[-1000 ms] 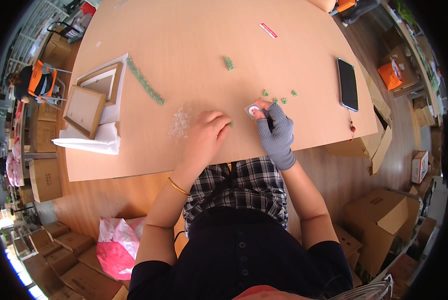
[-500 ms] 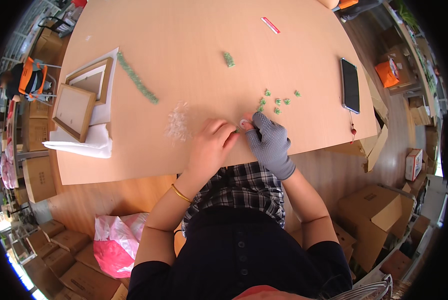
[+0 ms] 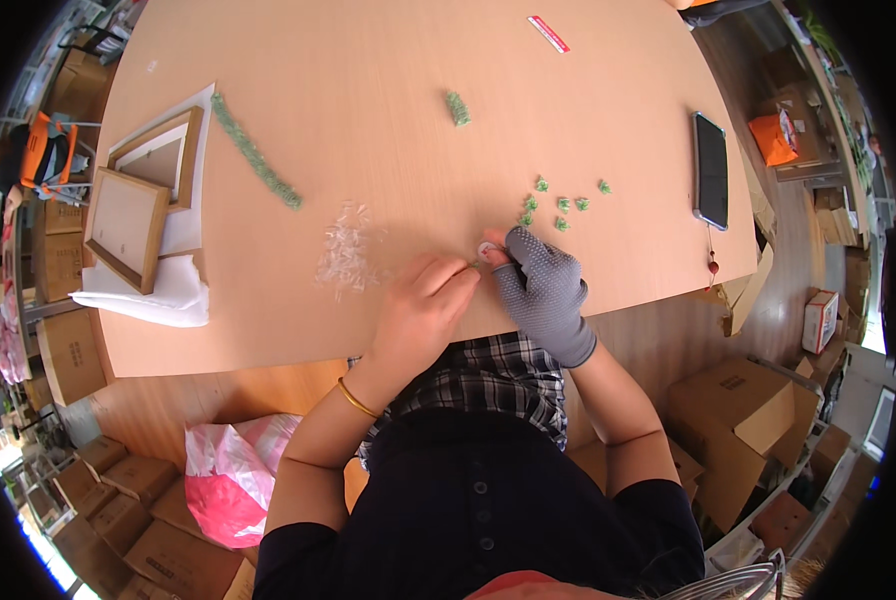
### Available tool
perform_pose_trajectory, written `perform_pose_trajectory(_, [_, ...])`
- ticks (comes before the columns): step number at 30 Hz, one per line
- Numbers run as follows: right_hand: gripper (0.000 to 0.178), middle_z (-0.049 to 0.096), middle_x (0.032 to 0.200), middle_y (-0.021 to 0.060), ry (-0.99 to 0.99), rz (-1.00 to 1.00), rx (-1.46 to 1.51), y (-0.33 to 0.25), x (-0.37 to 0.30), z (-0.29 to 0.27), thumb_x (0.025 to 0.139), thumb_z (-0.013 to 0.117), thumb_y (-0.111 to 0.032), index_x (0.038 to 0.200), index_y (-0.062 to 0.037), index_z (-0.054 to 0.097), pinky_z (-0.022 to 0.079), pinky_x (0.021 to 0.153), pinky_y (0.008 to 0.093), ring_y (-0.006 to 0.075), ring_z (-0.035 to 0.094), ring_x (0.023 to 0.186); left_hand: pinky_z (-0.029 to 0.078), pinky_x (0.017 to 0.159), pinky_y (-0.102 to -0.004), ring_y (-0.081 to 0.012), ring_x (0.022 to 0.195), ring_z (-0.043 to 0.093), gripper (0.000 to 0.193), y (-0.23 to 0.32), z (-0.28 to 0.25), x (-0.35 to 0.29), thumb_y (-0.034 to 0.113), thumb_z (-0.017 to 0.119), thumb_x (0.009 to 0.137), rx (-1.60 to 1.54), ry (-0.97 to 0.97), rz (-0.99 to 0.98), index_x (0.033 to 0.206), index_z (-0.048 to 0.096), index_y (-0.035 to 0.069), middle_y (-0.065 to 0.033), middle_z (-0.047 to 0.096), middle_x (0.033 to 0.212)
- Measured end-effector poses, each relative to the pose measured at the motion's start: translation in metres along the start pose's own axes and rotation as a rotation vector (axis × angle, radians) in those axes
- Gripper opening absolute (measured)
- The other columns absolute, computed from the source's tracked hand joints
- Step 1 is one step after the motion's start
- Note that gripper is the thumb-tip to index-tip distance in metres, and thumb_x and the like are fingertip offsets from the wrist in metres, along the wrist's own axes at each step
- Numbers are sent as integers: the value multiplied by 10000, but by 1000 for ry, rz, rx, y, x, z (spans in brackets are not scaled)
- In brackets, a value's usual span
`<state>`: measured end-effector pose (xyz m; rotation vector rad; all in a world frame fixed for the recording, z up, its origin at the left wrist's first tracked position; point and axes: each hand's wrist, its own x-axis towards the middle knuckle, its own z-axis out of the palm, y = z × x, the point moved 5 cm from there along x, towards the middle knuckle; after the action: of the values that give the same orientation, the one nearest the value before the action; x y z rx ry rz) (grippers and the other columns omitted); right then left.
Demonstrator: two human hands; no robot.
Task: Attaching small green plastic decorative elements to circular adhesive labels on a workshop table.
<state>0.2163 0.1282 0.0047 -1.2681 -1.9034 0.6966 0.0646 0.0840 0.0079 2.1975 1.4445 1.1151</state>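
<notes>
My bare left hand [image 3: 426, 308], with a gold bangle at the wrist, is closed in a pinch at the table's near edge. A speck of green shows at its fingertips, a small piece mostly hidden by the fingers. Touching or nearly touching it is my right hand [image 3: 548, 300], in a grey dotted glove with bare fingertips, its fingers bent together. A white band [image 3: 487, 250] sits around one bare fingertip there; what those fingers grip is hidden. Just beyond lie several small green tufts [image 3: 564, 204]. Left of my hands is a loose pile of clear plastic slivers [image 3: 348, 250].
On the wooden table [image 3: 388, 60] lie a long green tufted strip [image 3: 255, 156], a shorter green piece [image 3: 457, 109], a red-and-white strip [image 3: 548, 34] and a phone [image 3: 709, 170]. Wooden frames [image 3: 128, 228] rest on white sheets at left. Cardboard boxes [image 3: 733, 410] and a pink-white bag [image 3: 230, 485] stand below.
The view has shifted slightly, so the table items sit a little differently in the picture. My hands stay together, with the left fingers turned slightly and covering more of the green piece.
</notes>
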Motion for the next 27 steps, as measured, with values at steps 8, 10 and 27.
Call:
perform_pose_trajectory(8, [114, 748, 859, 141, -5, -20, 25, 3, -1, 1, 908, 759, -63, 1009, -35, 713, 580, 629, 367, 322, 730, 706, 565, 783, -390, -284, 917, 664, 174, -2, 3, -1, -19, 747, 797, -17, -25, 12, 957, 687, 13, -85, 648, 982])
perform_pose_trajectory(10, [120, 751, 863, 140, -6, -26, 20, 2, 0, 2, 904, 763, -62, 1010, -33, 713, 581, 628, 367, 320, 732, 708, 567, 782, -389, -286, 915, 666, 170, -2, 3, -1, -24, 747, 794, -19, -23, 7, 949, 687, 10, -86, 649, 980])
perform_pose_trajectory(27, [174, 761, 883, 131, -18, -52, 25, 0, 1, 1, 876, 772, -21, 1041, -29, 716, 594, 660, 349, 299, 745, 728, 568, 795, -388, -290, 932, 671, 154, -3, 2, 2, -31, 740, 800, -50, -47, -24, 938, 680, 3, -95, 659, 1002])
